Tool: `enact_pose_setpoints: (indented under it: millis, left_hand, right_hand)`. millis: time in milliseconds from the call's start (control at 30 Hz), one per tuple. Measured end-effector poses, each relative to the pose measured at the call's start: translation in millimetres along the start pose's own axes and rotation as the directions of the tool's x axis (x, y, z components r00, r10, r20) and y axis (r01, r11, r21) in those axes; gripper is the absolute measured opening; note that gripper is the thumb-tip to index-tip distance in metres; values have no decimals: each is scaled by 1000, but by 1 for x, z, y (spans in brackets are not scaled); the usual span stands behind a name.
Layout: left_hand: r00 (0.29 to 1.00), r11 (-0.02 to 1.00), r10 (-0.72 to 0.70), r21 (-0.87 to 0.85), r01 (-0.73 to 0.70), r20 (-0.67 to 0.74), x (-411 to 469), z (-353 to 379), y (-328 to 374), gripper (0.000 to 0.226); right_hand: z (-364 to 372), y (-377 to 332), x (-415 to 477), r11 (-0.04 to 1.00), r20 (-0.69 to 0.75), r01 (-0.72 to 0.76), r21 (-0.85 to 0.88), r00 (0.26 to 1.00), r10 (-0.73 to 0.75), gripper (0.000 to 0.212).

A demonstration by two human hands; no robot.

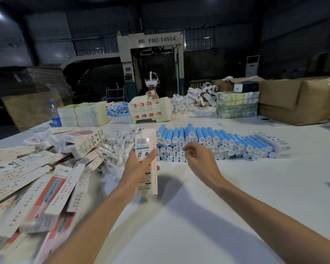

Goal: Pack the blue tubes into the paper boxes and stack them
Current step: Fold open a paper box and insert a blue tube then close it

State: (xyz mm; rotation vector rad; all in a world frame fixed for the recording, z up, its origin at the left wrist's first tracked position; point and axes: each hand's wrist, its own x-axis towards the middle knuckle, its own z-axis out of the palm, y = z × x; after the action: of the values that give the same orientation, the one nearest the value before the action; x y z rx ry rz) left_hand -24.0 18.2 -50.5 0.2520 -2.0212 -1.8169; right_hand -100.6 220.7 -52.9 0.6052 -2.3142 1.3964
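My left hand [137, 164] grips a long white paper box [146, 149] with a barcode, held upright above the white table [236, 197]. To its right, my right hand [197, 156] hovers with fingers loosely curled and holds nothing. Just behind that hand lies a wide stack of blue tubes [213, 143] with white caps facing me. Flat and folded paper boxes [46, 187] are piled over the left side of the table. One packed box [272, 141] lies at the right end of the tube stack.
A heap of clear plastic packets [118, 147] sits left of the held box. Across the table a person [151, 88] works behind stacked boxes [151, 109]. A water bottle [54, 113] stands far left; cardboard cartons [297, 100] line the right.
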Motion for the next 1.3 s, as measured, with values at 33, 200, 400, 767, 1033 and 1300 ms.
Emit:
enact_pose_setpoints:
  millis: [33,200,400,767,1033,1300]
  left_hand:
    - [998,995,-54,-83,52,-15,2,1,-9,37]
    - [990,950,-136,-287,122,-29,6,1,-29,20]
    - [998,966,-64,-250,58,-17,3,1,-36,18]
    - [997,975,-49,-214,62,66,1,-2,-29,26]
    - [977,977,42,-212,4,211,-9,0,-16,66]
    - [963,974,140,-204,-93,232,-15,3,-9,51]
  right_hand:
    - [-6,-1,15,999,-10,-18,-45,1000,18,21]
    - [-14,3,96,948,-46,-113,-299,994,104,27]
    - [9,9,147,803,52,-144,-579,976,212,42]
    - [16,-7,143,902,-131,-232,-365,972,197,23]
    - [-9,-38,75,798,-83,-40,602,990,112,75]
    - [-18,-59,69,774,29,40,632,997,-75,103]
